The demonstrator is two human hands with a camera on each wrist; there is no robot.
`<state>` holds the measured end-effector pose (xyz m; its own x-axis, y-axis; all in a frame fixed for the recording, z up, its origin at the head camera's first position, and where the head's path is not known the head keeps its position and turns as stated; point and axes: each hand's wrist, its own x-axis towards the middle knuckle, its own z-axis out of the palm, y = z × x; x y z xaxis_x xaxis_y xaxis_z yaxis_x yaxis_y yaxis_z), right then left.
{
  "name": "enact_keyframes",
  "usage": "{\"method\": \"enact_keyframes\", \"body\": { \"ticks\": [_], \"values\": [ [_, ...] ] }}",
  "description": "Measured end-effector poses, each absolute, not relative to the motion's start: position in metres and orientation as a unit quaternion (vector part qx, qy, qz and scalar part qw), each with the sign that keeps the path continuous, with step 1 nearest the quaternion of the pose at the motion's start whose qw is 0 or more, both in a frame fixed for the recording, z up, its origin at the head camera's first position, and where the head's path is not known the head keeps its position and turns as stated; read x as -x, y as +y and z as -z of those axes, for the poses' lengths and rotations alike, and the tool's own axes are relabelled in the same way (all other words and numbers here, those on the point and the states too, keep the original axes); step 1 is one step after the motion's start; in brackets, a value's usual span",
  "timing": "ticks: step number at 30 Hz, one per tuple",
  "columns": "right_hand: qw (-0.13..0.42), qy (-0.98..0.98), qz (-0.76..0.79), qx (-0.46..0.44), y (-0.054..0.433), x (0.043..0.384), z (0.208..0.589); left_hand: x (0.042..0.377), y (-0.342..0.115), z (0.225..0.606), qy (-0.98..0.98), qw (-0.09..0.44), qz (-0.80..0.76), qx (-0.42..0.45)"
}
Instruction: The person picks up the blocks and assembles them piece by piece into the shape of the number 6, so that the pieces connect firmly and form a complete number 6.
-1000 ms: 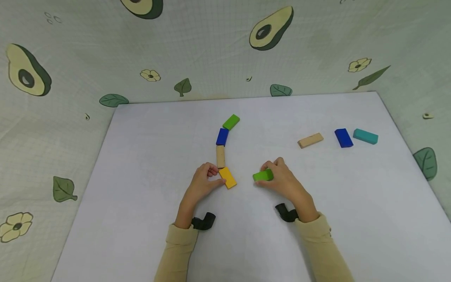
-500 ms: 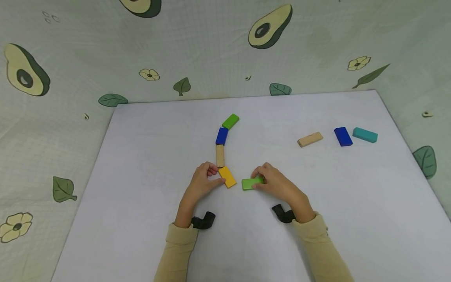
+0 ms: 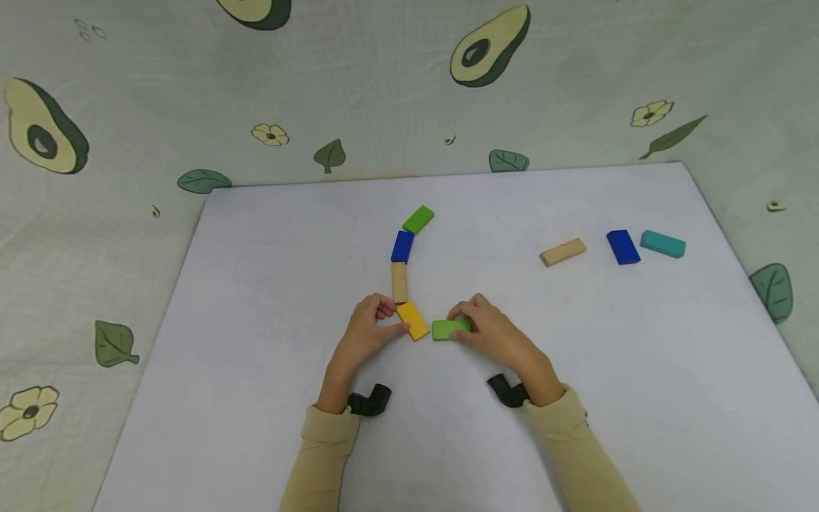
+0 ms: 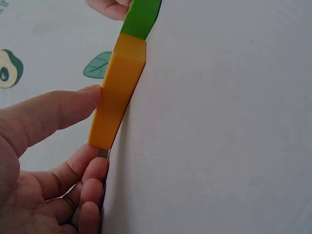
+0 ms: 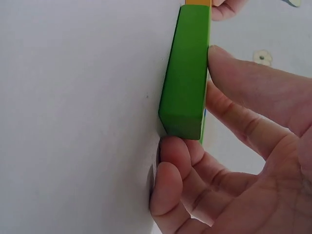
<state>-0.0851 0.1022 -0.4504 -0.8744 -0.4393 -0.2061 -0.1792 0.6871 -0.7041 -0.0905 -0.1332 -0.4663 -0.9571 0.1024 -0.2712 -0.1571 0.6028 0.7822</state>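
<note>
On the white tabletop, my left hand [image 3: 366,328] steadies a yellow block [image 3: 413,321], thumb on its near side and index finger by its far end. My right hand [image 3: 494,333] pinches a light green block [image 3: 441,330] lying flat, thumb on its near face and fingers behind. The green block's left end almost meets the yellow one's near corner; in the left wrist view the green block [image 4: 141,19] seems to adjoin the yellow block [image 4: 117,92]. Beyond the yellow one, a curved row runs on through a plain wooden block [image 3: 399,282], a blue block [image 3: 402,247] and another green block [image 3: 419,219].
At the right back lie a wooden block [image 3: 563,252], a blue block [image 3: 623,247] and a teal block [image 3: 662,244], apart from the row. A cloth [image 3: 384,85] printed with avocados and leaves surrounds the table [image 3: 269,256].
My right hand has brought the green block leftward to the yellow block, turning it and laying it flat. The left hand and the rest of the row have stayed put.
</note>
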Motion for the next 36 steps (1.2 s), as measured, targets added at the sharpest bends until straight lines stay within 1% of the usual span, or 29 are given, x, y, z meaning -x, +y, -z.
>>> {"method": "enact_keyframes", "body": {
  "ticks": [18, 36],
  "values": [
    [0.149, 0.91, 0.348, 0.17, 0.0975, 0.0841, 0.4514, 0.0912, -0.1333, 0.4672, 0.883, 0.135, -0.45, 0.009],
    [0.161, 0.909, 0.356, 0.146, 0.0984, 0.0853, 0.4503, 0.0897, -0.1303, 0.4676, 0.887, 0.129, -0.444, 0.008]
  ]
}}
